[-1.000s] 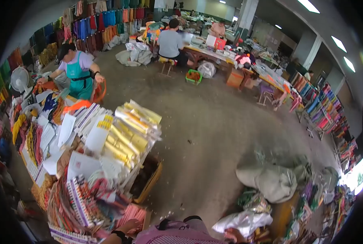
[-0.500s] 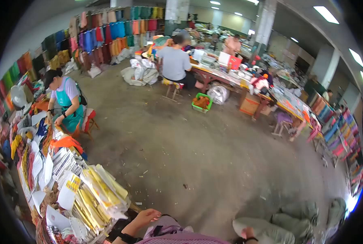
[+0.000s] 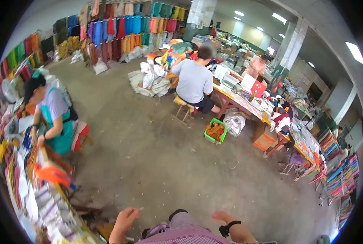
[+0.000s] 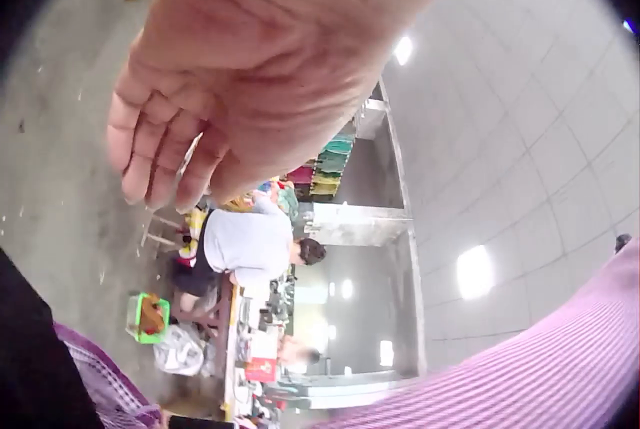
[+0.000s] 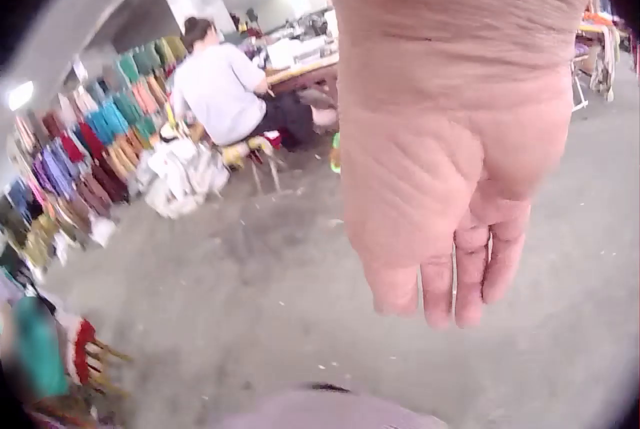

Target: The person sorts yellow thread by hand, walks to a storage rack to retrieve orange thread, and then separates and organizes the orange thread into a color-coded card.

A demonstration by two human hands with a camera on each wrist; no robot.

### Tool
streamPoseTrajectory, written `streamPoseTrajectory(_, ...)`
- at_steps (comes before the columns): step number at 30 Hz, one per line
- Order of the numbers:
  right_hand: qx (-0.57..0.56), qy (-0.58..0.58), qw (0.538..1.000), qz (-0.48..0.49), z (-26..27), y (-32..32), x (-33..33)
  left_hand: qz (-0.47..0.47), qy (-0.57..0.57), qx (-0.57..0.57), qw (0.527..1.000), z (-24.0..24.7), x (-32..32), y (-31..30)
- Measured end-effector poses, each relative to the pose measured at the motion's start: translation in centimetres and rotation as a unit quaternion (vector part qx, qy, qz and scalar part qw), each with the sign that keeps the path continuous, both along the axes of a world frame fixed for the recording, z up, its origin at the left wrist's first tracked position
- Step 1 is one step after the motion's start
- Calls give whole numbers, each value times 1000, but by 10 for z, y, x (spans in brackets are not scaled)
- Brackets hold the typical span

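Note:
Low in the head view, my left hand (image 3: pixel 126 219) hangs in the air to the left of my body, above the floor. Its fingers are loosely bent and hold nothing in the left wrist view, where the hand (image 4: pixel 240 79) fills the upper part. My right hand (image 3: pixel 223 216) is on the other side of my body, also in the air. The right wrist view shows that hand (image 5: pixel 450 179) with relaxed fingers pointing down and nothing in them. Neither hand touches anything.
At left, a long table bears papers and an orange cloth (image 3: pixel 53 175); a person in a teal apron (image 3: pixel 61 134) sits there. Ahead are a seated person in grey (image 3: pixel 191 81), a green basket (image 3: pixel 216 131), a cardboard box (image 3: pixel 265 137) and worktables. Bare floor (image 3: pixel 149 162) lies between.
The head view has shifted forward and turned; the seated people and basket appear nearer. The paper-laden table has slid down and left, and the sacks at lower right have left view. Both hands have risen into clearer view.

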State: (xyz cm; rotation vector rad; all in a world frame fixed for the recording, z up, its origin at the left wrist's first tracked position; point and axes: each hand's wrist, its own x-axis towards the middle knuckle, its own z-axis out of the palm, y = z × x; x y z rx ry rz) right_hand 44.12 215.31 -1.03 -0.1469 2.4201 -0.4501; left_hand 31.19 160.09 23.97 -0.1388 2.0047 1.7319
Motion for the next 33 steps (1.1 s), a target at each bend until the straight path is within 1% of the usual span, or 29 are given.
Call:
streamPoseTrajectory(1,-108,-172,942,-267,-30,13,8,-2,20,-61,998,-1,-27,-2)
streamPoseTrajectory(2,-184,-185,845,-467,8,-2,7,-2,41,-121,992,-8,-57,-5)
streamPoseTrajectory(3,-76,-252,900,-347,16,-4,-14,-10,45,-123,991,-25,-90,-10)
streamPoseTrajectory(4,35,-312,925,-213,22,3,-40,23,22,-102,994,-45,-121,-17)
streamPoseTrajectory(7,107,-356,891,-260,22,22,-119,57,-8,-118,991,-71,-200,-40)
streamPoseTrajectory(8,144,-317,893,-284,19,29,-163,62,3,-143,988,-75,-237,-43)
streamPoseTrajectory(9,178,-283,891,-307,-34,51,-181,61,8,-145,988,-106,-265,-57)
streamPoseTrajectory(10,151,-207,946,-199,-90,73,-217,61,-1,-161,985,-152,-285,-86)
streamPoseTrajectory(11,164,-199,955,-150,-115,67,-288,60,-12,-175,983,-184,-305,-112)
streamPoseTrajectory(12,180,-193,960,-99,-115,48,-358,56,-18,-182,982,-192,-322,-129)
streamPoseTrajectory(13,178,-199,958,-100,-69,39,-417,-33,18,-257,966,-198,-342,-139)
streamPoseTrajectory(14,163,-115,974,-105,0,-17,-530,-117,56,-324,937,-209,-364,-147)
streamPoseTrajectory(15,-12,119,979,-163,-21,-27,-587,-111,53,-321,939,-233,-388,-163)
streamPoseTrajectory(16,-92,244,963,-65,-34,-43,-670,-189,184,-353,898,-260,-409,-182)
streamPoseTrajectory(17,-3,184,983,-12,11,-89,-762,-254,303,-383,835,-256,-423,-185)
streamPoseTrajectory(18,-128,191,965,-122,70,-135,-822,-227,286,-395,843,-256,-435,-188)
streamPoseTrajectory(19,-181,226,951,-109,88,-168,-884,-137,95,-443,881,-192,-483,-158)
streamPoseTrajectory(20,-234,255,933,-102,97,-198,-936,-45,-99,-463,879,-141,-520,-141)
streamPoseTrajectory(22,-326,227,913,-91,114,-245,-1020,-122,11,-490,863,-220,-565,-192)
streamPoseTrajectory(24,-316,154,931,-95,108,-273,-1080,-44,5,-462,886,-168,-667,-191)
streamPoseTrajectory(25,-291,143,942,-85,102,-273,-1105,-21,23,-464,885,-165,-714,-200)
streamPoseTrajectory(26,-265,140,950,-90,44,-260,-1126,0,40,-461,887,-167,-760,-204)
streamPoseTrajectory(27,-196,183,963,-29,52,-255,-1133,-51,46,-478,876,-181,-808,-216)
streamPoseTrajectory(28,-122,240,957,109,23,-237,-1142,-104,48,-495,861,-198,-857,-229)
streamPoseTrajectory(29,41,103,963,245,17,-228,-1151,-123,68,-487,862,-207,-908,-236)
streamPoseTrajectory(30,-19,162,944,285,-33,-192,-1142,-142,89,-481,861,-196,-963,-245)
streamPoseTrajectory(31,-292,5,956,-21,-73,-156,-1127,-107,123,-444,881,-187,-1013,-252)
streamPoseTrajectory(32,50,8,958,283,-17,-171,-1145,-72,160,-404,898,-174,-1068,-252)
streamPoseTrajectory(33,53,-7,971,233,0,-166,-1146,-75,163,-406,896,-170,-1121,-259)
